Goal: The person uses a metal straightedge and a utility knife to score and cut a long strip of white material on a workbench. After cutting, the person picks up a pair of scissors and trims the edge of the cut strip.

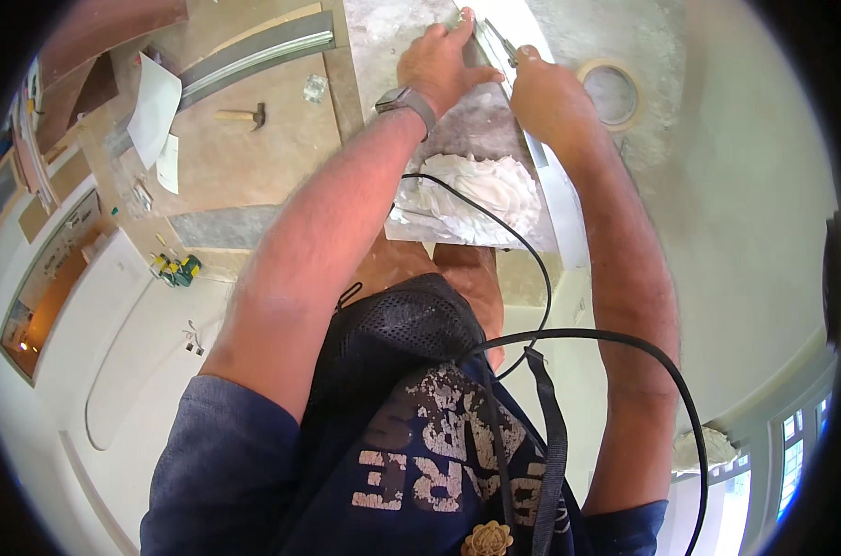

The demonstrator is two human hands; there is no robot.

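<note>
From afar beyond the putty [485,196], my left hand [436,67], fingers apart, braces the strip [566,202]; my right hand [548,95], fingers clamped on a tool [501,41], seems mid-cut, needing steady pressure next

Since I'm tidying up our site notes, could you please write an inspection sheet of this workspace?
Surface: grey worktop, mottled with pale marks; brown board to the left.
Job's things: long white strip by both hands; heaped white paste beside it.
Clutter: hammer and white paper sheet at left; tape roll at right.
Grippers: left hand spread at the strip; right hand grips a small metal tool, type unclear.
Cables: thick black cable crosses the right forearm; thinner one passes before the paste.
Surroundings: pale walls, window at lower right.
</note>
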